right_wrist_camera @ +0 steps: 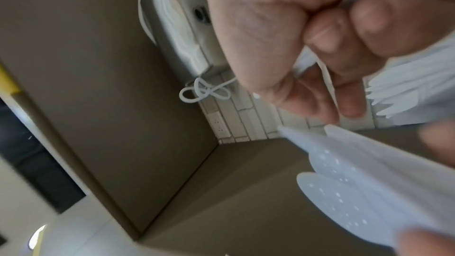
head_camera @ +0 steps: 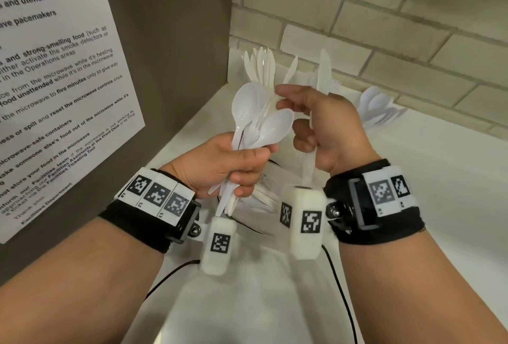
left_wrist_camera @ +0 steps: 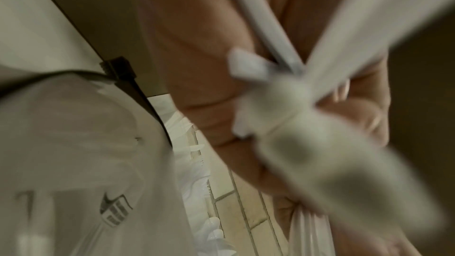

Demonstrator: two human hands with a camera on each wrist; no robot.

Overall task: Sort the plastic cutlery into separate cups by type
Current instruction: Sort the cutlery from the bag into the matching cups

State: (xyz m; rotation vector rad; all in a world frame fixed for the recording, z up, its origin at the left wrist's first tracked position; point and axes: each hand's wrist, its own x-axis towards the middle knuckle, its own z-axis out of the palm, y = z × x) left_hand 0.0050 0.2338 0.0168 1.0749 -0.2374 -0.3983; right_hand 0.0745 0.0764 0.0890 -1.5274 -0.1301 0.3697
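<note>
left hand fingers clamp spoons | right hand fingers pinch cutlery | brick wall near

1. White notice sheet on the brown panel at my left, black print, cut off at the left edge. Heading: "microwave use".
2. Same sheet, upper lines: "and utensils"; "pacemakers".
3. Same sheet, bold fragments: "strong-smelling food"; "food unattended"; "five minutes"; "reset the microwave controls".
4. Same sheet, lower lines: "microwave-safe containers"; "Facilities Department"; "Thank you".
5. Wrist bands: square black-and-white code tags, no readable words.
</note>
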